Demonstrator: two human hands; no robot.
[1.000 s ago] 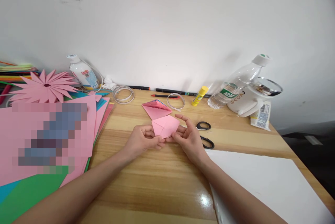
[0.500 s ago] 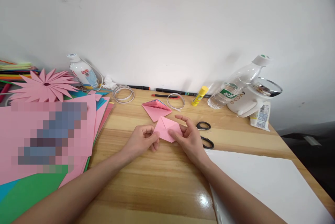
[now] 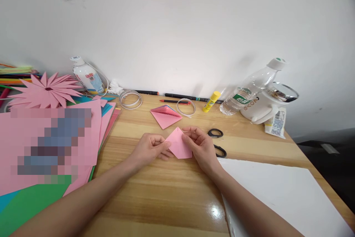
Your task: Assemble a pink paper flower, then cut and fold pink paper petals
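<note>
A small folded piece of pink paper [image 3: 179, 146] is between my two hands, just above the table. My left hand [image 3: 152, 146] pinches its left corner, thumb on top and fingers beneath. At the upper right edge, my right hand [image 3: 200, 144] grips the paper between thumb and curled fingers. A crease shows near its top point. Behind it lies a stack of folded pink paper [image 3: 165, 118] with layered edges and some blue among them. The black-handled scissors [image 3: 215, 133] lie right of my right hand, their blades hidden by it.
Pink, green and blue sheets [image 3: 85, 137] pile at left under a pink paper star [image 3: 50, 88]. Tape rolls [image 3: 130, 99], pens [image 3: 180, 96], a glue stick [image 3: 212, 101], a water bottle [image 3: 244, 92] and a white kettle-like vessel [image 3: 257, 109] line the wall. A white board [image 3: 277, 192] lies at right.
The pink paper has been turned in my hands, so a point now faces away from me. My right hand has shifted its grip up to the upper right edge, its fingers more curled.
</note>
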